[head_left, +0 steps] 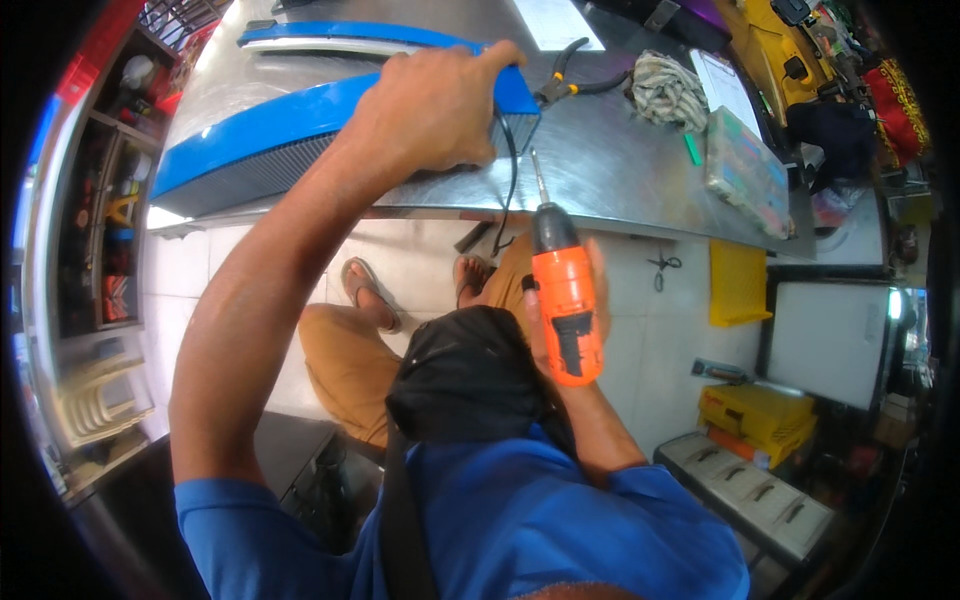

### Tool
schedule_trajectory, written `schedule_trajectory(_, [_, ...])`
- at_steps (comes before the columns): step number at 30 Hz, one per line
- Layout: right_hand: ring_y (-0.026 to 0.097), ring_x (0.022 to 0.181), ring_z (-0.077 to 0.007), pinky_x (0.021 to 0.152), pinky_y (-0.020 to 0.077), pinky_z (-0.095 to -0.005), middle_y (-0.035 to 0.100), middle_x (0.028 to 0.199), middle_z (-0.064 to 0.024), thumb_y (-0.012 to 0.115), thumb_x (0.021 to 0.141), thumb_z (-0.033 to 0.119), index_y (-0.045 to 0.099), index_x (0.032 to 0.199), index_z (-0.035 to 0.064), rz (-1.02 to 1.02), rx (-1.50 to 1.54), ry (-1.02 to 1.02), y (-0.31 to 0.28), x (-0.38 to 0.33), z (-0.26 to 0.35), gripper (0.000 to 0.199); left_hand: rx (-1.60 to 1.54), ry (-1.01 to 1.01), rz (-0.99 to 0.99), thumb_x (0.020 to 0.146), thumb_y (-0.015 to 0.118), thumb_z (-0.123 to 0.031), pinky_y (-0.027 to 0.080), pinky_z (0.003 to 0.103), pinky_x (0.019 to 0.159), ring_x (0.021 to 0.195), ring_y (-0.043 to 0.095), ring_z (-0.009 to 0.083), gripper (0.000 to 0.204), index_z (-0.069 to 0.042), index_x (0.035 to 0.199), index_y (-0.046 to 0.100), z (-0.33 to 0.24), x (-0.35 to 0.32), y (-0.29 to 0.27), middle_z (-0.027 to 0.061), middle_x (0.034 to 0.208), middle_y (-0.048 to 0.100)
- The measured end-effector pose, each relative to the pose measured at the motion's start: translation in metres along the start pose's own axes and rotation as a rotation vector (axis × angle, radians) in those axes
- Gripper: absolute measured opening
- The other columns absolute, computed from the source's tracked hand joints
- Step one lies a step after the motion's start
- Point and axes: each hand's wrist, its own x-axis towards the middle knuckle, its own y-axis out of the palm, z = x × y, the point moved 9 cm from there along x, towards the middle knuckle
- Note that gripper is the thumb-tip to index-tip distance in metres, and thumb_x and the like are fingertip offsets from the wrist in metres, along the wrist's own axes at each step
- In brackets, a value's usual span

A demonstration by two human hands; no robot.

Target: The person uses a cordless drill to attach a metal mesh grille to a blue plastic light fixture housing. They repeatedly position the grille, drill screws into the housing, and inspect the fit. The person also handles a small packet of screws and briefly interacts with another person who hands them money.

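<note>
A long blue housing [270, 125] with a grey ribbed side lies along the front edge of the metal table [620, 170]. My left hand [435, 105] is closed over its right end, with thumb and fingers on opposite sides. A black cable [512, 172] hangs from that end over the table edge. My right hand [600, 275] grips an orange and black cordless drill [568, 300], which hides part of the fingers. The drill's thin metal bit [541, 178] points up toward the housing's right end; whether its tip touches the housing, I cannot tell.
Behind the housing lies another long blue and white piece [345, 38]. Pliers [570, 88], a crumpled rag [665, 92], paper [560, 22] and a clear organizer box [745, 175] are farther right. A yellow toolbox [755, 420] stands low at right; scissors [662, 268] lie on the floor.
</note>
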Motion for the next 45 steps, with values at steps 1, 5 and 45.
schedule_trajectory(1, [0.069, 0.093, -0.0234, 0.081, 0.0594, -0.0328, 0.066, 0.108, -0.0154, 0.066, 0.097, 0.008, 0.045, 0.144, 0.0003, 0.000, -0.034, 0.008, 0.001, -0.004, -0.008, 0.052, -0.001, 0.006, -0.009, 0.057, 0.088, -0.020, 0.056, 0.047, 0.088, 0.097, 0.071, 0.0379, 0.088, -0.016, 0.139, 0.055, 0.000, -0.001, -0.001, 0.0173, 0.107, 0.071])
schedule_trajectory(5, [0.068, 0.099, -0.0256, 0.087, 0.0552, -0.0350, 0.067, 0.112, -0.0166, 0.075, 0.090, 0.011, 0.046, 0.142, -0.0062, 0.000, -0.164, 0.042, 0.004, -0.010, -0.023, 0.062, 0.006, 0.005, -0.010, 0.057, 0.086, -0.019, 0.056, 0.047, 0.088, 0.096, 0.071, 0.0376, 0.086, -0.016, 0.138, 0.056, -0.001, -0.001, -0.001, 0.0168, 0.106, 0.071])
schedule_trajectory(45, [0.069, 0.092, -0.0152, 0.084, 0.0571, -0.0278, 0.072, 0.114, -0.0082, 0.078, 0.086, 0.000, 0.050, 0.147, 0.0038, -0.080, -0.074, -0.016, 0.015, -0.021, -0.048, 0.067, 0.034, 0.002, -0.045, 0.051, 0.090, -0.022, 0.060, 0.045, 0.081, 0.087, 0.074, 0.0336, 0.094, -0.022, 0.139, 0.057, 0.003, -0.002, -0.003, 0.0149, 0.103, 0.074])
